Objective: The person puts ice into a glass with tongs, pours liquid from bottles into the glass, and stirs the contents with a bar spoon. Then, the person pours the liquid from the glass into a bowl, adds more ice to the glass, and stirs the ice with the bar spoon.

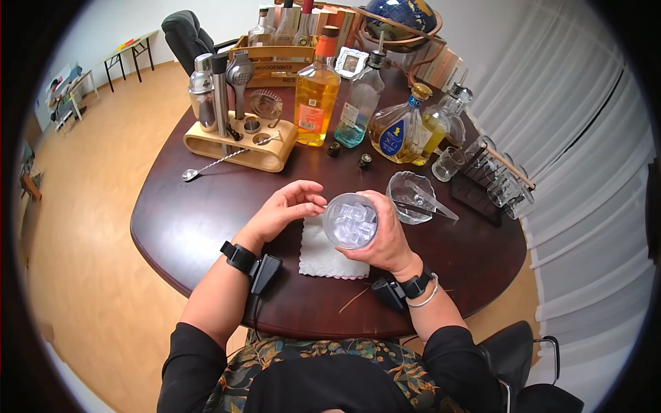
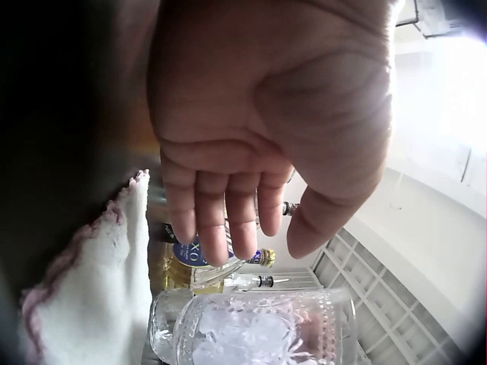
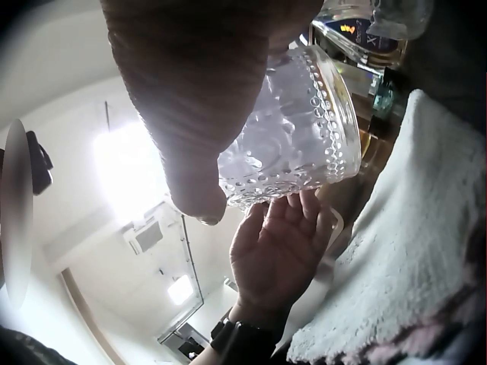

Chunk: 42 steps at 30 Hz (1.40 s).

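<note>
"Where's the embossed tumbler [image 3: 312, 129]?"
"Gripped by the right hand [image 1: 389, 237], at the scalloped cloth's [image 1: 330, 260] far end; the relaxed left hand [image 1: 292, 206] holds nothing."
"Risk?"
"Condensation could loosen that one-handed grip; swinging right could clip the glass bowl [image 1: 409, 218] beyond the cloth."

left hand [image 1: 284, 210] hovers relaxed, right hand [image 1: 387, 239] grips.

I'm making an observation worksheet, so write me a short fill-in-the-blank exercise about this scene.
1. The right hand grips a glass containing ____.
2. Near the glass, the left hand holds ____.
3. Apart from its pinkish edge, the cloth is ____ in colour.
4. The blue label on the rounded bottle bears the large letters ____.

Missing words: ice cubes; nothing; white; XO.
</note>
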{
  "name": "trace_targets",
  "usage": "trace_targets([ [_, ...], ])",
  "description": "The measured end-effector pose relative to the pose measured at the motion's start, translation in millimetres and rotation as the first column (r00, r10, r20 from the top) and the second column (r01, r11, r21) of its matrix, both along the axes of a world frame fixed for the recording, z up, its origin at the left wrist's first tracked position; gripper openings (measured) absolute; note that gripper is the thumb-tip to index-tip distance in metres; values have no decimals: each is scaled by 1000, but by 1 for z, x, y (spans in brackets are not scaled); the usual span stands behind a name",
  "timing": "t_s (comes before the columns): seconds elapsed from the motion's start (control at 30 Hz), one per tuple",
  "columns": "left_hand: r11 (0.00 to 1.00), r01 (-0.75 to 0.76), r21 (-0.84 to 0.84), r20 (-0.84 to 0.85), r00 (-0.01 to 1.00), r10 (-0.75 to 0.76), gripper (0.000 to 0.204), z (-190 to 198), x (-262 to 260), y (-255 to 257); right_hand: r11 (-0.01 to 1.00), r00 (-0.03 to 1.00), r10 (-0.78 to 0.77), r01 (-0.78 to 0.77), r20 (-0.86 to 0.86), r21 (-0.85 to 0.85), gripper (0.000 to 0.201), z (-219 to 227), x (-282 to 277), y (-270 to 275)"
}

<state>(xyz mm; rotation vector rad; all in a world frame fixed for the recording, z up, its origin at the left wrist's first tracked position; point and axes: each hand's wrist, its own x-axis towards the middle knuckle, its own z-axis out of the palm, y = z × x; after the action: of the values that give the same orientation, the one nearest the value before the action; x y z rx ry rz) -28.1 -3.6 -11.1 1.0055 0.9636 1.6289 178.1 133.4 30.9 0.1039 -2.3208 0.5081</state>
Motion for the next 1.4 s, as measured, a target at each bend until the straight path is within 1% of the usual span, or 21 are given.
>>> trace_targets([
  [0.1,1000,15,5,14,1000,-15,41,0,-1,0,961,998,-10,25,55,-277,94,-8,4,0],
  [0.17,1000,19,2,22,1000,-19,41,2,-1,0,622,980,167,-189,-107,-760,88,-12,1,4],
  [0.2,1000,20,-1,25,999,-20,41,2,-1,0,349,954,208,-280,-217,-894,86,-13,0,5],
  [0.23,1000,21,-4,28,999,-21,41,2,0,0,170,932,263,-298,-248,-939,81,-8,3,8],
  [0.33,999,41,-11,13,999,-41,41,0,-1,2,-29,905,315,-290,-284,-956,83,-4,7,8],
  [0.43,997,80,14,35,996,-80,42,-2,-1,2,5,929,261,-274,-263,-962,81,0,6,0],
  [0.5,997,79,7,27,997,-79,44,-2,-1,1,550,977,192,-186,-94,-814,86,-6,4,-2],
  [0.53,997,78,5,22,997,-78,44,-1,0,0,765,992,123,-114,-29,-634,89,-5,3,-3],
  [0.57,997,73,2,23,997,-73,43,1,0,-1,951,998,27,-10,50,-308,94,-1,6,-4],
  [0.67,998,62,-9,22,998,-61,44,4,1,-2,998,997,49,-46,53,-48,97,-2,2,-2],
  [0.8,998,65,-13,8,998,-65,47,2,1,-2,995,995,95,-93,41,-28,98,-3,1,-1],
  [0.83,998,65,-11,2,998,-65,47,3,1,-2,953,991,132,-121,22,-279,95,-6,1,-2],
  [0.87,997,80,2,10,997,-80,46,2,0,-2,847,987,163,-144,-7,-511,92,-11,2,-3],
  [0.93,993,112,30,26,993,-113,45,-1,-1,0,483,963,250,-215,-101,-849,86,-12,1,-4],
  [1.0,994,108,28,11,994,-108,45,-2,-1,1,3,914,317,-268,-254,-963,80,-5,1,-3],
  [1.03,994,109,28,2,994,-109,45,-2,-1,1,-39,914,318,-251,-250,-967,73,-4,1,-4],
  [1.13,993,115,23,20,993,-115,41,1,1,0,152,942,293,-217,-166,-964,84,-10,-2,-5],
  [1.2,992,123,21,21,992,-124,43,1,1,0,558,969,238,-196,-70,-807,89,-19,-2,-3],
  [1.27,992,130,11,11,991,-130,45,2,1,0,902,989,132,-96,58,-421,92,-18,0,-6],
  [1.3,991,131,2,0,991,-131,47,3,2,-1,948,993,81,-50,87,-314,96,-13,1,-12],
  [1.4,988,156,-12,-11,988,-156,52,7,5,-3,841,973,210,-128,98,-525,97,-22,-2,-8],
])
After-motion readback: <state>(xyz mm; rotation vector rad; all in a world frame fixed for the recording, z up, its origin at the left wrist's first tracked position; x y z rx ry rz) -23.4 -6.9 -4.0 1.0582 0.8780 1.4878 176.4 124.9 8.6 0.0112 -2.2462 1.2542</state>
